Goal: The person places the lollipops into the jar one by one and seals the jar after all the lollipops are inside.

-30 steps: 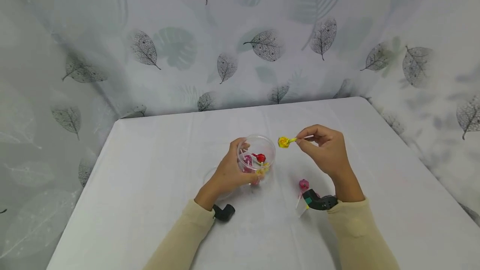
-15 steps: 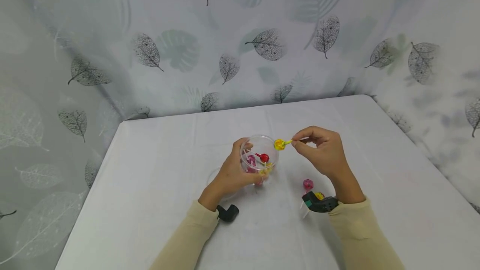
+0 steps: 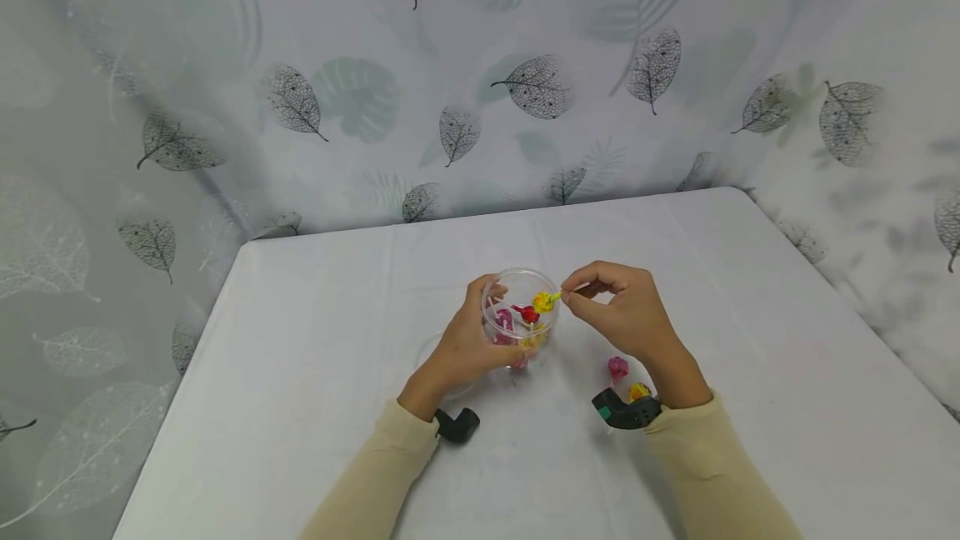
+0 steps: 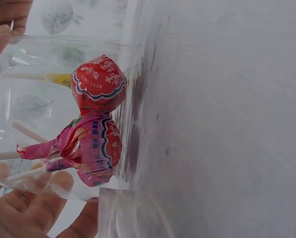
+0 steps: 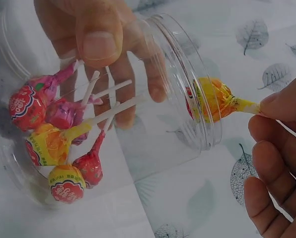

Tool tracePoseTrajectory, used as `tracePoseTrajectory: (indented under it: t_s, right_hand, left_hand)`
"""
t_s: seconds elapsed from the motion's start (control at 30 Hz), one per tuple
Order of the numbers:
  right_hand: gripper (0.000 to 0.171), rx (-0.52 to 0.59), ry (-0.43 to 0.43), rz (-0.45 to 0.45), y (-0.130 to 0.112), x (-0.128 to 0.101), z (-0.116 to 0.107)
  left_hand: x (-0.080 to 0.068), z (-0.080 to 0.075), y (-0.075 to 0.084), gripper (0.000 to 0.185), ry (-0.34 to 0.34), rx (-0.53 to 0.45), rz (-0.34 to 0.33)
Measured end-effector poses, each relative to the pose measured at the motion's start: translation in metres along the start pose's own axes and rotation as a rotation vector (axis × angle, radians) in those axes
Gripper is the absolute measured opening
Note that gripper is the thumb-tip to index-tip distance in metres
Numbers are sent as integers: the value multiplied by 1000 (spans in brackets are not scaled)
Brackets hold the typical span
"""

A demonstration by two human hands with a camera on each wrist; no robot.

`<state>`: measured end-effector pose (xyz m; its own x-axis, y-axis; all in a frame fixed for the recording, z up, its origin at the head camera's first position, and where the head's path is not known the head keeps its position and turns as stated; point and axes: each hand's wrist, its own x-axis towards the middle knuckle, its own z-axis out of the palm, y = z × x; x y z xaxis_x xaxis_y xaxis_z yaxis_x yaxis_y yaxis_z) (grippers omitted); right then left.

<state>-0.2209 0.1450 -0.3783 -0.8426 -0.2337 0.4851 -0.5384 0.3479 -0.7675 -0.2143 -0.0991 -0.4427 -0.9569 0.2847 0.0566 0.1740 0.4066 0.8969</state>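
Observation:
My left hand [image 3: 468, 348] grips a clear plastic jar [image 3: 517, 277] round its side, its mouth tilted toward the right hand. Several wrapped lollipops lie at the jar's bottom; a red lollipop [image 5: 91, 166], a yellow lollipop [image 5: 48, 141] and a pink lollipop [image 4: 88, 146] show through the wall. With thumb and fingertips my right hand [image 3: 618, 307] pinches a yellow lollipop [image 5: 215, 99] near the head end of its stick. That lollipop's head is at the jar's mouth, passing inside the rim in the right wrist view.
On the white table [image 3: 322, 440], a pink lollipop [image 3: 618, 367] and a yellow one [image 3: 639, 392] lie by the right wrist. A clear round lid [image 3: 423, 348] lies partly behind the left hand. Leaf-patterned cloth [image 3: 345, 98] stands behind the table.
My right hand has moved left with the yellow lollipop, bringing its head from beside the jar to its mouth. The left hand keeps its grip on the jar.

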Motion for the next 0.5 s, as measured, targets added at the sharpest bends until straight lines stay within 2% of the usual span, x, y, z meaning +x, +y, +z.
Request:
tracePoseTrajectory:
  t_s: [0.2,0.4,0.5]
  right_hand:
    - [13,-6,-20,-18,0,1,-1]
    - [32,-42,-33,-10,-1,2,-7]
    - [36,-43,-25,-8,-3,2,-12]
  left_hand:
    - [0,0,0,110,2,-8,0]
    - [-1,1,2,110,2,1,-18]
    - [-1,1,4,110,2,-2,-25]
